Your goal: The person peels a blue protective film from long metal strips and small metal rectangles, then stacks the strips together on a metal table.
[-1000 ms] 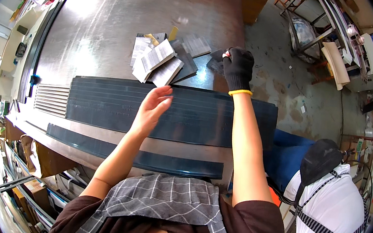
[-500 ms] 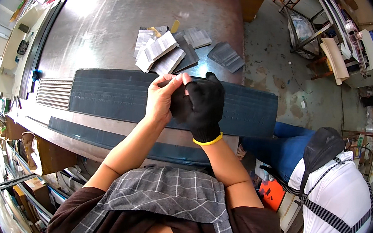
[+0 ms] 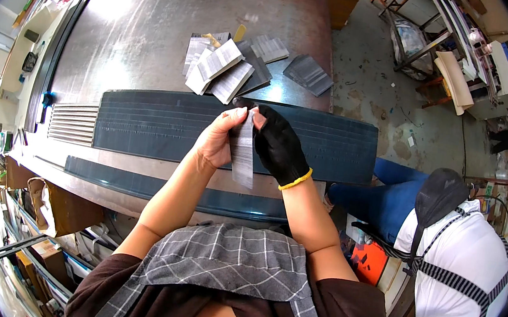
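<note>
steel table (cluttered workshop), paper stacks

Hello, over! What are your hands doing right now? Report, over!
Left hand bare, right hand in a black glove, both pinching the top of one printed paper strip. Strip hangs over the dark ribbed panel. More paper stacks beyond; nothing in the way.

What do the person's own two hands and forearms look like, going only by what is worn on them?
The left hand is bare: no glove, ring or watch shows. The right hand wears a black glove with a yellow cuff band at the wrist. Both forearms are uncovered, with dark brown short sleeves showing only near the shoulders.
</note>
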Demonstrator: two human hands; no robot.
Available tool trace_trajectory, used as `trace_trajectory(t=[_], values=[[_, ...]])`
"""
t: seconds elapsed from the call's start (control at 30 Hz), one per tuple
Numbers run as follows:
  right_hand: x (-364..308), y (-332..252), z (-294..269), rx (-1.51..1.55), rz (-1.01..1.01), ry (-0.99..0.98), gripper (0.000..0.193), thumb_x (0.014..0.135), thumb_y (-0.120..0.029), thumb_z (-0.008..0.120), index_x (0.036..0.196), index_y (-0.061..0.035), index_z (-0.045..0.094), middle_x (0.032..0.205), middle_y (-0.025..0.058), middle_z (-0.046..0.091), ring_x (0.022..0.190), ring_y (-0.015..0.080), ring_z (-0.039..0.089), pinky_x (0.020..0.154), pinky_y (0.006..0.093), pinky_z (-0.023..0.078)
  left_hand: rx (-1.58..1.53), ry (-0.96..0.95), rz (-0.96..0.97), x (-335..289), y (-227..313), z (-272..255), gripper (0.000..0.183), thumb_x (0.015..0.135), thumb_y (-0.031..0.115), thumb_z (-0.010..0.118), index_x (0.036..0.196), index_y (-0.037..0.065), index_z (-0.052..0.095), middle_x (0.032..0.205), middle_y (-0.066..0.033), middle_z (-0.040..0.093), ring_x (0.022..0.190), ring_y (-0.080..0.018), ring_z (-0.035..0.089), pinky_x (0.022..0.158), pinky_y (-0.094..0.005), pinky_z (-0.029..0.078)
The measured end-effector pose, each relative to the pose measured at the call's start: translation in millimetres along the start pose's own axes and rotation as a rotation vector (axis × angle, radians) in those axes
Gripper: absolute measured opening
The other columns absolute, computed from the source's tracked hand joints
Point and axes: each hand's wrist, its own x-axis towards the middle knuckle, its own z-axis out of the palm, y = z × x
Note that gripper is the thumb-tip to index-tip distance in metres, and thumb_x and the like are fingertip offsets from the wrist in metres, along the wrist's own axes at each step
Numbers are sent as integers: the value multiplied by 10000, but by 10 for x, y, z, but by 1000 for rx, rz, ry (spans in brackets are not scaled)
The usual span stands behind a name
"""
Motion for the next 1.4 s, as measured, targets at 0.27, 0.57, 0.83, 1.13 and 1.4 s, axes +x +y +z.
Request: trace_trajectory(t=[0.27, 0.57, 0.83, 1.13, 1.4], values=[[199, 723, -169, -901, -666, 244, 191, 886, -171, 566, 1031, -76, 648, 1032, 130, 660, 985, 313, 621, 867, 410, 486, 601, 470, 289, -6, -364, -8, 543, 907, 451, 655, 1241, 69, 461, 950, -34, 588, 904, -105, 555, 811, -257, 462], [888, 211, -1115, -1563, -666, 577, 316, 727, -300, 734, 938, -74, 673, 989, 123, 668, 969, 316, 606, 873, 422, 469, 1672, 825, 820, 340, -71, -702, 594, 856, 362, 707, 1281, 8, 491, 1250, -204, 506, 1192, -298, 478, 1009, -391, 396], [10, 450, -1807, -1489, -791, 754, 326, 748, -244, 751, 984, -57, 627, 956, 129, 628, 935, 316, 594, 831, 427, 468, 2358, 810, 332, 597, -496, -1019, 1081, 677, 545, 798, 1501, 113, 248, 1536, -248, 204, 1413, -434, 216, 1127, -524, 268], [-1364, 209, -2452, -1569, -547, 919, 232, 790, -185, 729, 955, -49, 639, 1061, 129, 638, 1047, 311, 589, 940, 409, 452, 2335, 858, 435, 1368, -205, -1331, 1057, 679, 604, 767, 1507, 173, 272, 1571, -203, 178, 1440, -430, 166, 1104, -603, 265], [-2497, 521, -2170, -1776, -324, 1011, 304, 830, -177, 667, 1086, -19, 620, 1196, 166, 606, 1138, 351, 544, 1013, 460, 388, 2121, 665, 887, 153, -79, -1428, 691, 823, 314, 753, 1404, 85, 457, 1466, -193, 379, 1334, -384, 367, 1096, -458, 327]])
